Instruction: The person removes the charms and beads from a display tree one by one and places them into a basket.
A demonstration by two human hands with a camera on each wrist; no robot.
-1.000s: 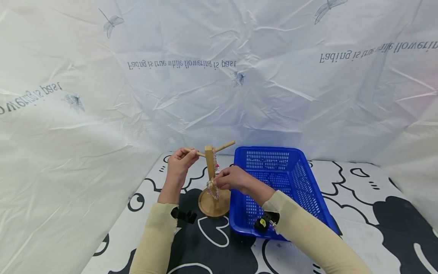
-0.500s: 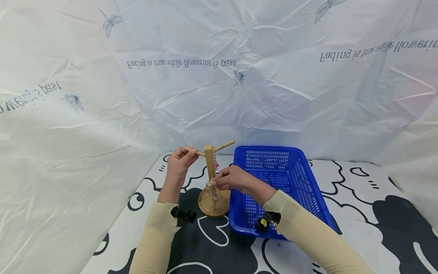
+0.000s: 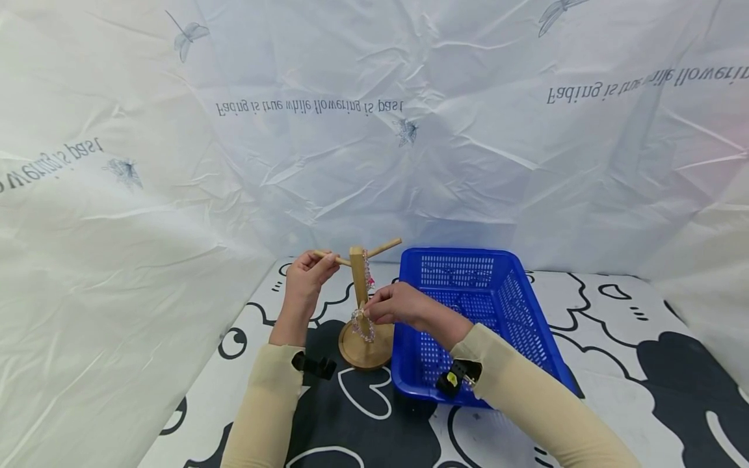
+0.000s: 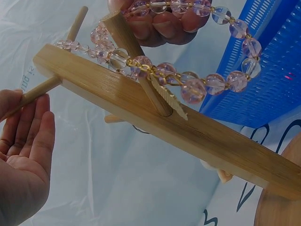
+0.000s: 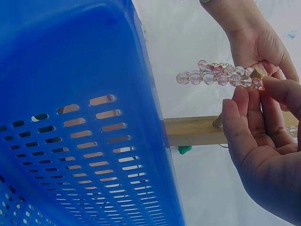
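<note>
A wooden stand [image 3: 358, 279] with an upright post, side pegs and a round base [image 3: 348, 353] stands left of the basket. My left hand [image 3: 304, 276] pinches one of its upper pegs between thumb and fingers. A bracelet [image 4: 237, 81] of clear and pale pink beads, with a gold leaf charm, loops round a lower peg [image 4: 128, 37]. My right hand [image 5: 263, 146] pinches the beads near that peg's tip. Higher on the post hangs another beaded strand [image 3: 368, 270] with a bright pink piece.
A blue perforated basket [image 3: 462, 251] sits right beside the stand, under my right forearm; small items lie inside. Under everything spreads a black and white patterned cloth [image 3: 608, 383]. A pale printed sheet [image 3: 468, 162] rises behind and at the sides.
Both hands keep their grips on the peg and the bracelet. Only a slight shift of the head view shows.
</note>
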